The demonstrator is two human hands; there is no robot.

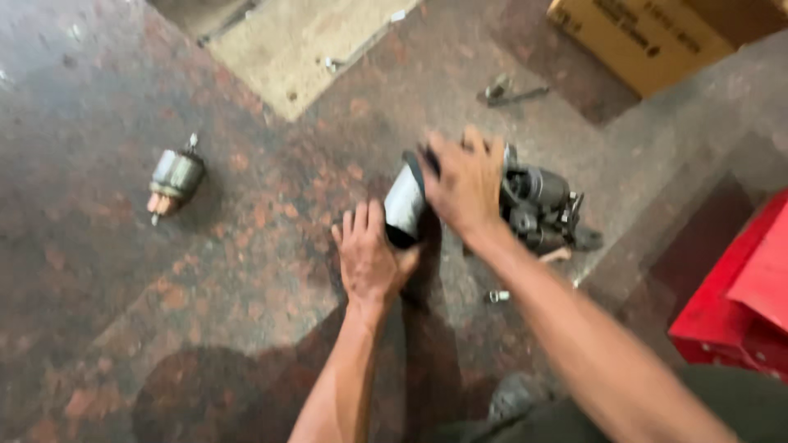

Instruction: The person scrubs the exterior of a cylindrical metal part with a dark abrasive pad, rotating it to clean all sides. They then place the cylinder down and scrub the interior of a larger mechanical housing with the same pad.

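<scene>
A grey and black starter motor [533, 205] lies on the stained stone floor [98, 271], its pale cylindrical housing [404, 201] pointing toward me. My right hand [464, 184] lies over the top of the motor's body, fingers spread across it and gripping it. My left hand [369, 258] rests flat on the floor at the near end of the housing, its thumb side touching it. The frame is blurred by motion.
A small cylindrical solenoid [174, 179] lies alone at the left. A loose bolt [497, 296] sits near my right forearm; a metal tool [509, 90] lies farther back. A cardboard box [648, 37] stands top right, a red box [739, 295] at the right edge, a tan mat [304, 41] at the top.
</scene>
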